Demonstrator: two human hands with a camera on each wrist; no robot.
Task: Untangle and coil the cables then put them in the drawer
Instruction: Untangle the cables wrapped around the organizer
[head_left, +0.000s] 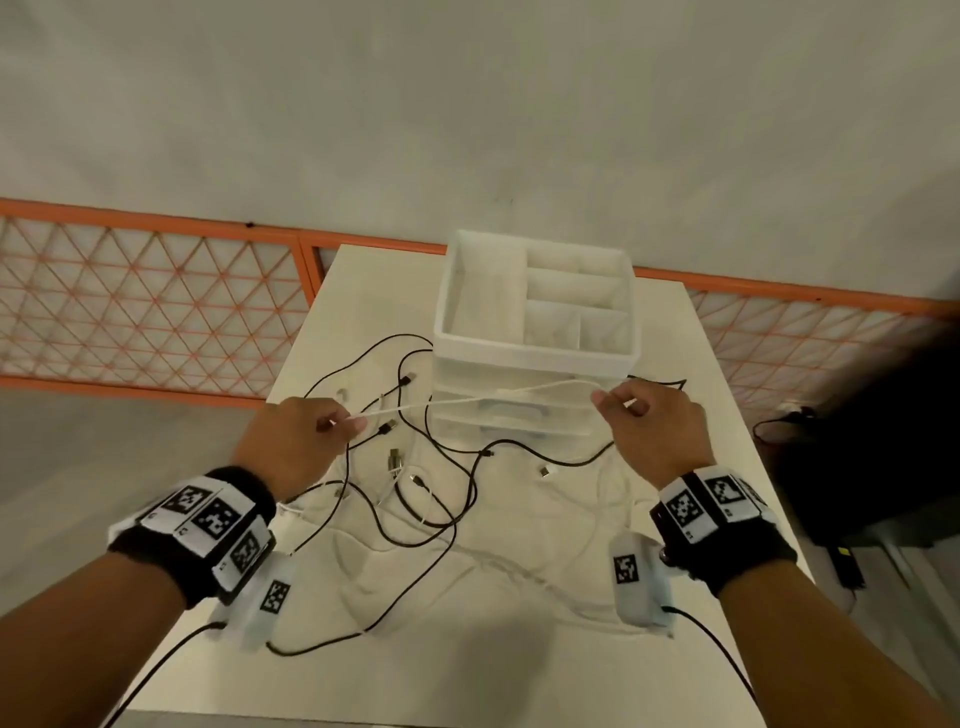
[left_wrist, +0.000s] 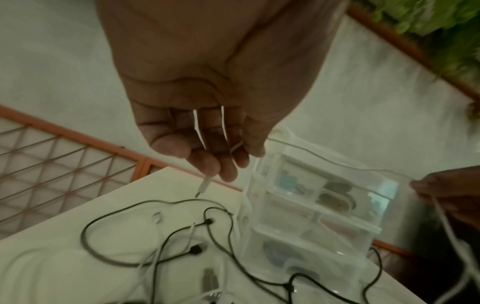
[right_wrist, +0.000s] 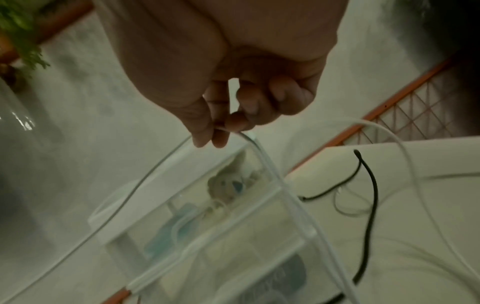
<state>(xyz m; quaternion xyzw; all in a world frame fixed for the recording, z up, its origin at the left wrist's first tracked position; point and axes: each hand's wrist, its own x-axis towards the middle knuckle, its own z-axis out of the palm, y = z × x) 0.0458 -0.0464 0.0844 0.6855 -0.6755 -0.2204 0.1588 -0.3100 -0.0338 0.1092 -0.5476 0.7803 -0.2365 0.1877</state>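
A white cable (head_left: 483, 399) stretches in the air between both hands, in front of the clear drawer unit (head_left: 535, 364). My left hand (head_left: 306, 441) grips one end of it; in the left wrist view, loops of the white cable (left_wrist: 197, 127) cross the palm and its plug (left_wrist: 205, 185) pokes out below the curled fingers (left_wrist: 207, 162). My right hand (head_left: 649, 421) pinches the cable (right_wrist: 145, 179) between thumb and fingertips (right_wrist: 233, 123). Black cables (head_left: 441, 488) and other white cables (head_left: 519, 566) lie tangled on the white table (head_left: 467, 665).
The drawer unit's top tray (head_left: 478, 306) has open compartments; its drawers (left_wrist: 311, 205) below hold small items. An orange lattice fence (head_left: 145, 301) runs behind the table. A dark object (head_left: 872, 447) sits on the floor to the right. The table's near part is bare.
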